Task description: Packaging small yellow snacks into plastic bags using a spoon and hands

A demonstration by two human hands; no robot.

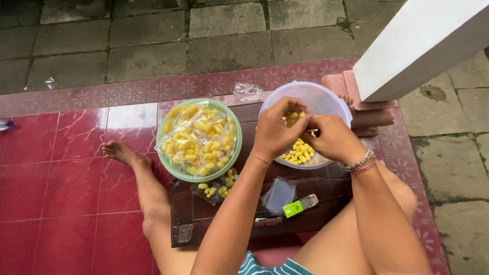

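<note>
Left hand [275, 133]: raised over the near side of the clear tub, fingers [291, 104] curled narrow and pinched on a small clear bag of yellow snacks [291, 118], a thin red cord at the wrist.
Right hand [331, 137]: just beside the left hand and meeting it at the fingertips, fingers bent in tight on the same small bag; beaded bracelets sit at the wrist.
Small bag: held between both hands above the tub; only a little of it shows between the fingers.
Clear tub [326, 99]: a round see-through plastic tub on the far right of the bench, loose yellow snack pieces [300, 153] heaped in its bottom.
Green bowl [165, 160]: round, left of the tub and near it, piled with filled clear packets [199, 136] of the same yellow pieces.
Spilled packets [216, 187]: two or so filled bags lie on the bench against the near rim of the green bowl.
Empty bags [279, 194]: flat clear bags lie on the bench below the hands.
Lighter [300, 205]: small, green and silver, just right of the empty bags.
Bench [204, 224]: low dark wooden one, on a red tiled floor [56, 163].
Legs: the person's bare legs lie either side of the bench, a bare foot [118, 151] left of the green bowl.
</note>
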